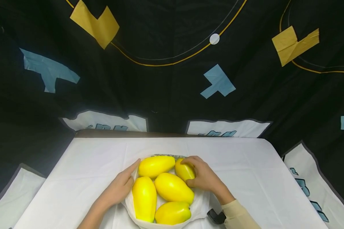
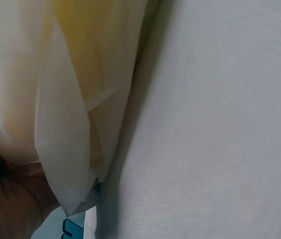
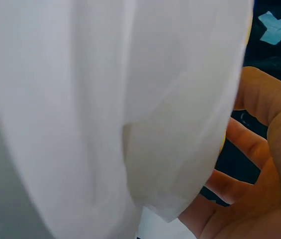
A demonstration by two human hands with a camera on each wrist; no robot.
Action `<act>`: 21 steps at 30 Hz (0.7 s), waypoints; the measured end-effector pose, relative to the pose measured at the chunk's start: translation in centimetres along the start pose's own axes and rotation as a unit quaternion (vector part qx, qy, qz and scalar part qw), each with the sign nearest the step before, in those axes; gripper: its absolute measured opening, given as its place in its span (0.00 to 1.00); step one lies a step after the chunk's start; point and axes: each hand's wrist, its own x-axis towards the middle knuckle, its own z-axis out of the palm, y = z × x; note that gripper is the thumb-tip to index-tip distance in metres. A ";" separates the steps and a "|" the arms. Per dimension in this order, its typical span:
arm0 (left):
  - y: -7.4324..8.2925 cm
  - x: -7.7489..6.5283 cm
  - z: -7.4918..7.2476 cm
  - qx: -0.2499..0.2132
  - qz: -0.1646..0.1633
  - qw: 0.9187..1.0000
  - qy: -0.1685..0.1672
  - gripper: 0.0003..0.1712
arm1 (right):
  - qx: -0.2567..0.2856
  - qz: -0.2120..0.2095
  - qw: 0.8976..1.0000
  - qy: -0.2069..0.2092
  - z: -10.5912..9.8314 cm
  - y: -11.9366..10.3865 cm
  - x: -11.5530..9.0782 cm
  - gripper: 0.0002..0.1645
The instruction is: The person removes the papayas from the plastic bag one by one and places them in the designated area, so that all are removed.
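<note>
Several smooth yellow mangoes lie in a white bag [image 1: 200, 201] with its mouth spread wide. My right hand [image 1: 202, 175] grips the mango [image 1: 184, 169] at the back right, fingers over its top and thumb at its near side. In the right wrist view, the bag's side hides most of that fruit from my right hand [image 3: 259, 164]. On the other side, my left hand [image 1: 121, 187] rests along the bag's left rim, index finger straight beside the back-left mango [image 1: 157, 166]. The left wrist view shows my left hand [image 2: 11, 204] partly behind a hanging bag fold [image 2: 63, 149].
The bag stands near the front of a white-covered table [image 1: 235, 159]. A small black object [image 1: 216, 217] lies by the right sleeve [image 1: 240, 214]. Behind the table hangs a black cloth [image 1: 160, 92] with gold and blue patches.
</note>
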 end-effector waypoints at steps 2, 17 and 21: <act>0.0 0.0 0.0 0.005 0.001 1.000 0.001 0.34 | 0.011 0.003 1.000 0.009 -0.1 -0.1 -0.2 0.39; 0.0 0.0 0.1 0.020 -0.006 1.000 0.008 0.35 | 0.067 0.012 0.995 0.079 -2.4 -1.3 -1.9 0.40; 0.1 -0.1 0.1 0.022 -0.007 1.000 0.008 0.35 | 0.072 0.011 0.992 0.103 -3.2 -1.0 -2.1 0.40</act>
